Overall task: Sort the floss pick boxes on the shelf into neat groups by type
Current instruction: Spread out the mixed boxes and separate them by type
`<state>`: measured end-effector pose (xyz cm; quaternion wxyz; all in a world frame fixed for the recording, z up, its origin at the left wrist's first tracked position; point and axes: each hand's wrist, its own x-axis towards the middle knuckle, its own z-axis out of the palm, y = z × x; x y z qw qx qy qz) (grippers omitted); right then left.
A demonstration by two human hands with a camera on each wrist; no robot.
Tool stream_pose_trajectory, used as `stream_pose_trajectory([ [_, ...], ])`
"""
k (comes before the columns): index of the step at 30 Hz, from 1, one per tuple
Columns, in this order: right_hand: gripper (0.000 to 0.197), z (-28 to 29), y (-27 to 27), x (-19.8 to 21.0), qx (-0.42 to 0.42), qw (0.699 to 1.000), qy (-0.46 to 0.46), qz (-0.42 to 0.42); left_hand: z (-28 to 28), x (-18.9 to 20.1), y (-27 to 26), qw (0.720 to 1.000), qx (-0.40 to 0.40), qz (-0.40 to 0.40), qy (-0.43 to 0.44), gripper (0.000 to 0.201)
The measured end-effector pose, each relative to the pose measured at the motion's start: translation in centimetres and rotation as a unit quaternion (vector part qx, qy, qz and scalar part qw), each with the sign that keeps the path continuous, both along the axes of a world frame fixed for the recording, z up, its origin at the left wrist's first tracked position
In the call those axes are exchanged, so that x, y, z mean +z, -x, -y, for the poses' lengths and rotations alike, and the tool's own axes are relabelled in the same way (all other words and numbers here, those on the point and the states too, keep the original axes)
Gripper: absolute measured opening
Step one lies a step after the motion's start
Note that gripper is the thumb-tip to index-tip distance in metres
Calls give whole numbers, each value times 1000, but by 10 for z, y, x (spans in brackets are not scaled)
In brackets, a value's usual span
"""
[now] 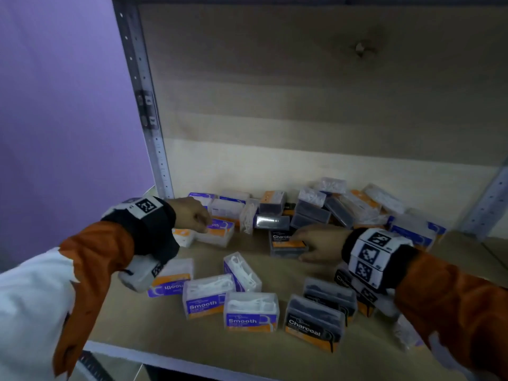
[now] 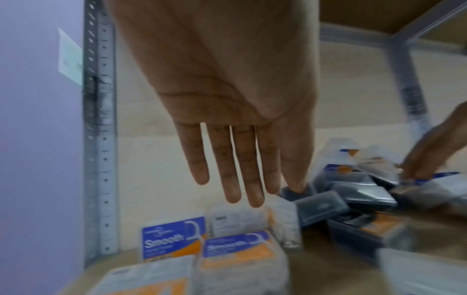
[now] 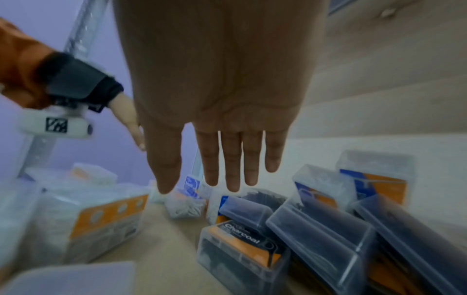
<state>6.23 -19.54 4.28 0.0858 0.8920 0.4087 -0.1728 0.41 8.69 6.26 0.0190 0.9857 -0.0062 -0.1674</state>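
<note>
The floss pick boxes lie scattered over the wooden shelf [image 1: 261, 353]: a jumbled heap of clear, purple-labelled and dark ones [image 1: 324, 207] sits against the back panel, while nearer you three Smooth boxes [image 1: 251, 312] stand close together in the front middle and two Charcoal boxes [image 1: 313, 323] stand just to their right. One more Charcoal box [image 1: 287, 243] stands alone in front of the heap, and your right hand [image 1: 321, 240] is at it, with the straight fingers [image 1: 297, 237] reaching over its orange-and-black label; the head view is soft here, so they seem to rest on the box rather than grip it, and in the right wrist view the same hand [image 3: 222, 99] shows all its fingers extended and slightly spread above the box [image 3: 242, 247]. Your left hand [image 1: 192, 214] hovers at the left end of the heap, above a Smooth box [image 1: 217, 232] lying there; in the left wrist view that hand [image 2: 227, 89] has its fingers [image 2: 237, 169] straight and close together, holding nothing, with two purple Smooth labels [image 2: 174, 237] below them. Both arms wear orange sleeves [image 1: 93, 259] and wristbands with black-and-white markers [image 1: 373, 254]. A perforated metal upright [image 1: 148, 119] frames the shelf's left side against a purple wall [image 1: 60, 105].
</note>
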Motion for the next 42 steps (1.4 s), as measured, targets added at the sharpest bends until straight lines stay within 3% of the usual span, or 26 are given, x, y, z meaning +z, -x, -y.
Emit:
stream_pose_trajectory([
  [5,13,-24,-19,-16,-4,998,61,-24,-38,2,-22,998,56,5,0,34],
  [10,36,-32,-35,-27,-35,995,87,-21,-63,-15,-44,995,85,13,-49,41],
  [16,41,-31,-51,-37,-36,993,113,-20,-73,-30,-74,996,68,0,-63,47],
  [26,28,-42,-66,-32,-40,990,134,-26,-78,-53,-103,992,84,-23,-92,67],
  [29,38,-43,-66,-31,-51,990,125,-33,-79,-55,-106,990,87,-32,-109,67],
  [32,32,-42,-67,-31,-51,992,113,-39,-80,-55,-110,988,92,-22,-120,62],
  [35,45,-43,-67,-31,-46,992,109,-37,-75,-54,-112,983,86,-19,-164,58],
  [42,21,-44,-58,-30,-27,989,130,-66,-67,-45,-118,971,63,-49,-227,59],
])
